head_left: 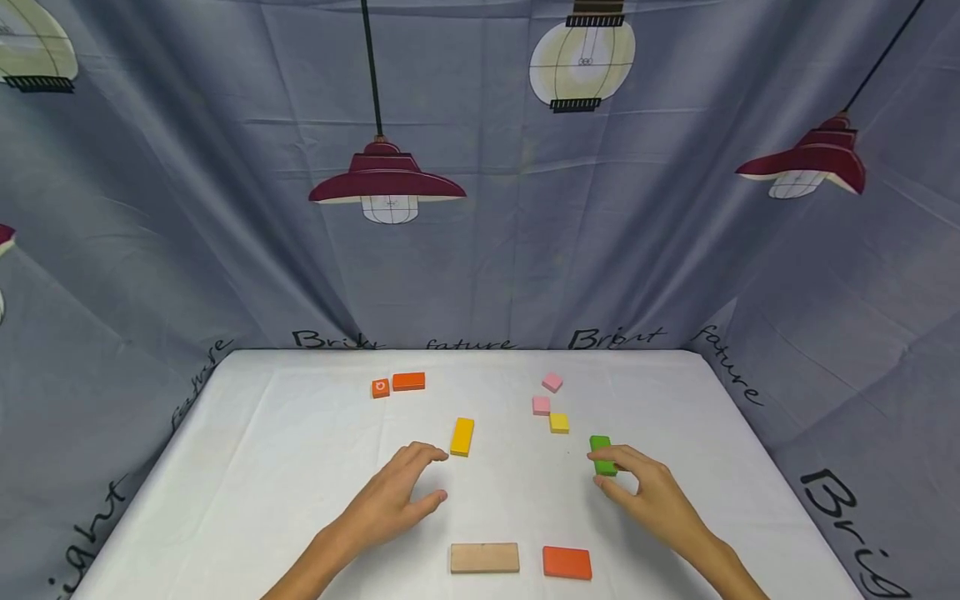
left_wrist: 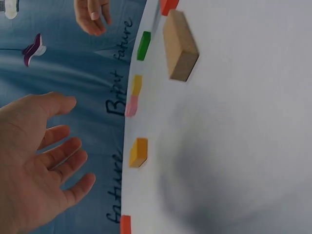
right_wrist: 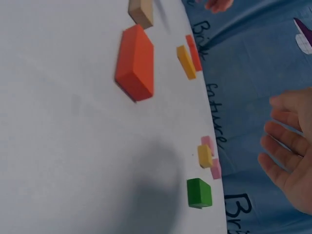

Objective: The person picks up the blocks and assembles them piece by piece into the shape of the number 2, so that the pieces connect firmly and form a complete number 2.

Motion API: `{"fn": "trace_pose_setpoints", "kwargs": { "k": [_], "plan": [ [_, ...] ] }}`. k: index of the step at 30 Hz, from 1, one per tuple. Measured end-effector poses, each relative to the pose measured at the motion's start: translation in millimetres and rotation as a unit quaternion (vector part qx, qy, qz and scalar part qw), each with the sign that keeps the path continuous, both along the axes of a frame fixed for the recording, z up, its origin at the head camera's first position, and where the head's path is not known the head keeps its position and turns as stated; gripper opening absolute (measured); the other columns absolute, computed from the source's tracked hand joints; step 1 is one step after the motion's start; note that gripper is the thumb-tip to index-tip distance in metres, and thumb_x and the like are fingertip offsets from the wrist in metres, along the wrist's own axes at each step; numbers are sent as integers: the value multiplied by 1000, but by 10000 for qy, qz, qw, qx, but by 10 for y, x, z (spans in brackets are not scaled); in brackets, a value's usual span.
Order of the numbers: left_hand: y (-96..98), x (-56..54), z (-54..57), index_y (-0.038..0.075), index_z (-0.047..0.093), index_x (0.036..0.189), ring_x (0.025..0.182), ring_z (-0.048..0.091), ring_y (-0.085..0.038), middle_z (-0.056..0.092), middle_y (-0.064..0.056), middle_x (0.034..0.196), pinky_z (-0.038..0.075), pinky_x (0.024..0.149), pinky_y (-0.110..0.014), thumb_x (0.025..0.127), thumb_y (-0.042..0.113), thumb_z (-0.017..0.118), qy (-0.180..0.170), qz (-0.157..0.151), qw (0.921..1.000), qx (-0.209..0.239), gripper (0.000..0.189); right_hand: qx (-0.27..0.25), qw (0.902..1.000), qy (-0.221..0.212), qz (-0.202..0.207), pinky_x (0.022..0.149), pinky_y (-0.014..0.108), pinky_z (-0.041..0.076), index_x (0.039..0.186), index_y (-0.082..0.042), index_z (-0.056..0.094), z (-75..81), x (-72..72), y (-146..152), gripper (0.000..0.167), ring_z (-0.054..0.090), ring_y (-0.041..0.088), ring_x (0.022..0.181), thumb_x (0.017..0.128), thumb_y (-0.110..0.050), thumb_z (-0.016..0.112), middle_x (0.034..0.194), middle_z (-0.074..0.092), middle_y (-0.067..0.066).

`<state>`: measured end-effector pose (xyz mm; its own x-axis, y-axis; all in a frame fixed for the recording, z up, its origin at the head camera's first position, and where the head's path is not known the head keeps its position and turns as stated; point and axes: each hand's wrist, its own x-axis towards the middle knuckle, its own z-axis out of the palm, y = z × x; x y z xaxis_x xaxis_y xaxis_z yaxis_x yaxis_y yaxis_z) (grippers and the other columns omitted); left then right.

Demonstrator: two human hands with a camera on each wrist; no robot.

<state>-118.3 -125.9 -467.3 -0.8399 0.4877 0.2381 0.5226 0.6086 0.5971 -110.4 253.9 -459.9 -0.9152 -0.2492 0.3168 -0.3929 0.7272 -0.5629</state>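
My left hand (head_left: 397,498) hovers above the white table with thumb and fingers spread, nothing between them. Its nearest piece is a yellow-orange block (head_left: 462,437), just beyond the fingertips. On the other side, my right hand (head_left: 648,490) is held over the table beside a green block (head_left: 602,455); its fingers overlap part of that block in the head view. In the right wrist view, the loosely extended fingers of the right hand (right_wrist: 290,146) are apart from the green block (right_wrist: 199,193). The left wrist view shows the left hand (left_wrist: 46,161) with its palm bare.
Closest to me lie a plain wooden block (head_left: 484,558) and a red-orange block (head_left: 567,562). Farther back are an orange block (head_left: 408,382), a small orange cube (head_left: 380,388), two pink pieces (head_left: 541,406) and a small yellow piece (head_left: 558,423). A patterned curtain (head_left: 480,275) surrounds the table.
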Motion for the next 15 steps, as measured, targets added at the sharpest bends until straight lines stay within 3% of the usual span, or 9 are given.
{"fn": "trace_pose_setpoints", "kwargs": {
  "k": [5,11,15],
  "plan": [
    [113,79,-86,10,59,122,105,58,-19,58,4,120,50,89,-31,93,19,71,-341,-402,9986,-25,32,-79,9988,-476,119,85,39,55,111,-17,73,-66,87,-60,31,65,16,98,82,-7,80,108,69,-12],
    [229,156,-209,11,60,117,101,56,-15,55,10,116,49,85,-26,91,20,73,-260,-730,9968,-174,31,-258,9962,-344,753,81,33,56,110,-10,73,-200,165,-64,27,66,16,95,84,-9,80,107,70,-6],
    [285,216,-300,11,61,119,98,53,-7,55,10,116,49,84,-24,91,22,73,-321,-946,9944,-341,33,-398,9911,-607,1115,79,32,56,110,-9,71,-283,227,-53,25,65,17,92,86,-12,79,106,70,0]
  ]
}}
